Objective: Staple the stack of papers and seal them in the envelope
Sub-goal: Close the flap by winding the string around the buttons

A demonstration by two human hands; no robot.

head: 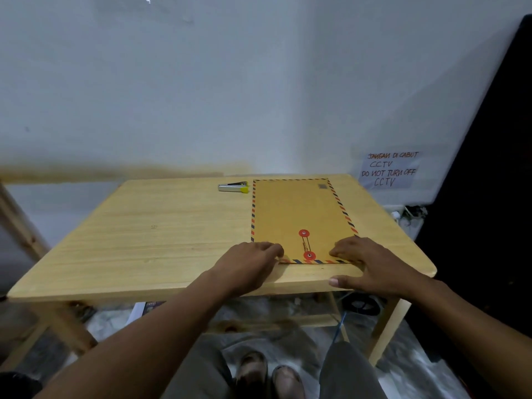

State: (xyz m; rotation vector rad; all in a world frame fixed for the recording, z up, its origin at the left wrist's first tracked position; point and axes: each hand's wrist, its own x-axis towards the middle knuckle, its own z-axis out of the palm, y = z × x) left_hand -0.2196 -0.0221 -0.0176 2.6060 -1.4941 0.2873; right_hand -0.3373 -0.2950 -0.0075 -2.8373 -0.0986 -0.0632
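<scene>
Left hand (250, 263) sits at the near left corner of the envelope (299, 208), fingers curled down over the striped edge as if nipping it (whether the thumb is tucked underneath cannot be told). Right hand (374, 263) lies flat and spread on the near right corner, fingers straight on the paper, thumb stretched along the front edge of the table (144, 226).

Between the two hands are the envelope's two red closure discs (306, 244), one above the other with a string running between them. The brown envelope lies lengthwise away from the person on the right half of the table, bordered all round in red and blue airmail stripes.

Near its far right corner is a small printed mark (323, 186), too small to read. A silver stapler (233, 187) with a yellow end lies just beside its far left corner.

On the wall behind, a handwritten note (390, 169) reads "JANGAN DI CABUT CCTV / DO NOT TURN OFF CCTV".
</scene>
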